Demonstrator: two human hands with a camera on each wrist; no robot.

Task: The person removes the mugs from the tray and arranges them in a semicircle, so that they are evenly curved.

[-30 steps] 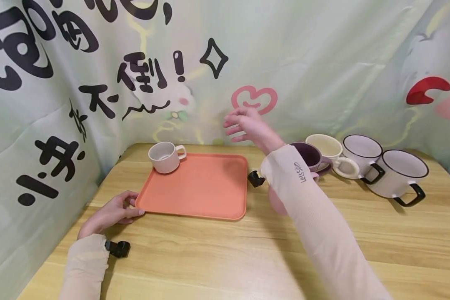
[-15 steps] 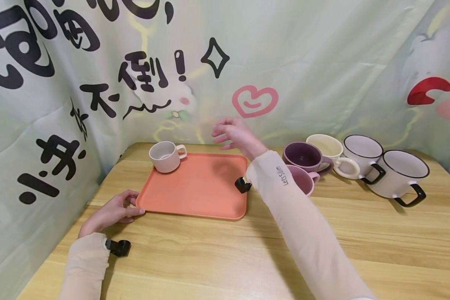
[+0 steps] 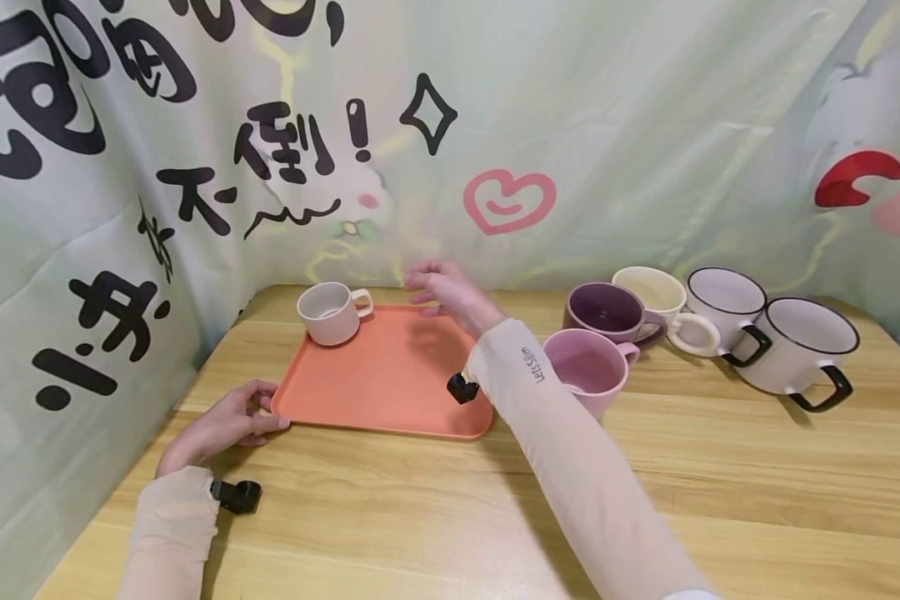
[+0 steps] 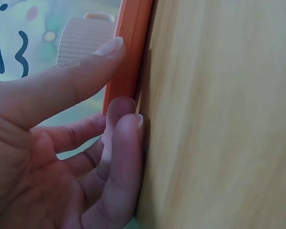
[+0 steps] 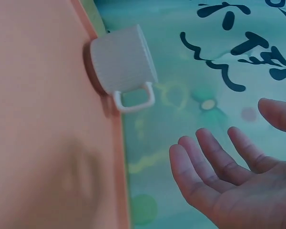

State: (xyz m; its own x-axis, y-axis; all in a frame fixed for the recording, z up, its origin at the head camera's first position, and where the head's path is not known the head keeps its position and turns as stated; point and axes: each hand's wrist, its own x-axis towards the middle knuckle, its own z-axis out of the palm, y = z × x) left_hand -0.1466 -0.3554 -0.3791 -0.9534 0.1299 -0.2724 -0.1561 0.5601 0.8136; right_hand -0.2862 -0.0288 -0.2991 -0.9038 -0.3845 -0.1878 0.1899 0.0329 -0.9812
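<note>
My left hand (image 3: 227, 427) holds the near left corner of an orange tray (image 3: 397, 383). In the left wrist view its thumb lies on the tray rim (image 4: 133, 43) and the curled fingers (image 4: 124, 162) are at the edge, close to the tabletop. A light grey cup (image 3: 332, 318) stands upright in the tray's far left corner, handle to the right. Over the tray's far right part hovers my right hand (image 3: 456, 296), fingers spread and holding nothing. The right wrist view has that hand (image 5: 238, 181) apart from the ribbed cup (image 5: 121, 62).
Right of the tray stand a pink mug (image 3: 587, 367), partly behind my right sleeve, a purple mug (image 3: 607, 308) and a cream mug (image 3: 648, 292). Two white enamel mugs (image 3: 798, 346) with black handles are farther right. A printed curtain (image 3: 607, 125) borders the wooden table (image 3: 390, 517).
My right hand has moved left and down, towards the cup, uncovering the purple and pink mugs. The left hand stays at the tray corner.
</note>
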